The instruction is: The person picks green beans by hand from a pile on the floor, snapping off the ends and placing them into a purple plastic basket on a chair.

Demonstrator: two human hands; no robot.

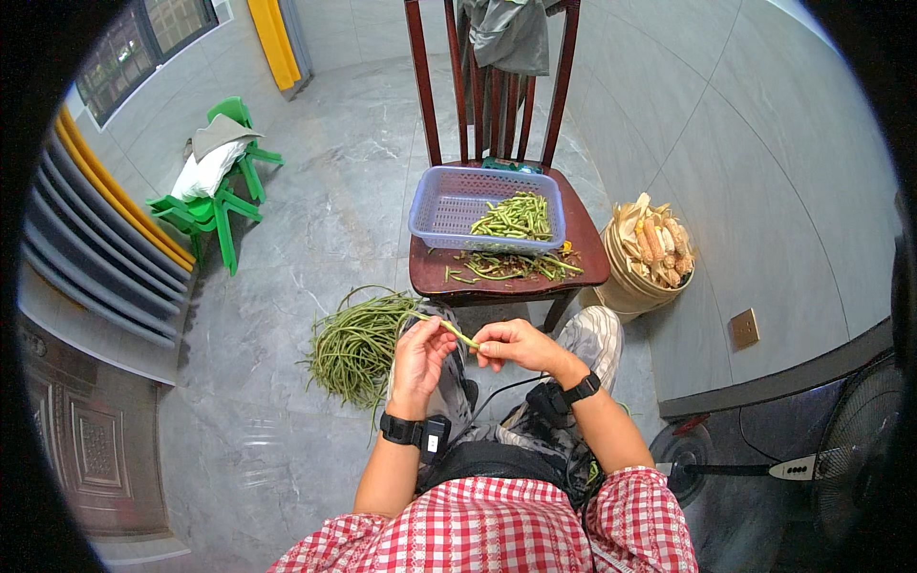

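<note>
A green long bean (456, 331) stretches between my two hands above my knees. My left hand (423, 352) pinches it toward its left part, and the fingers of my right hand (517, 345) close on its right end. On the wooden chair seat (584, 247) before me stands a lilac plastic basket (448, 204). Short cut bean pieces (514, 217) are heaped in its right half. Bean scraps and trimmings (512, 266) lie on the seat along the basket's near side. A big pile of whole long beans (354, 347) rests on the floor left of my knees.
A bucket (620, 276) of corn cobs and husks (659, 243) stands right of the chair. Grey cloth (509, 39) hangs over the chair back. Green plastic chairs (222, 208) are at the left. A standing fan (852, 451) is at my right. A black cable (501, 390) crosses my lap.
</note>
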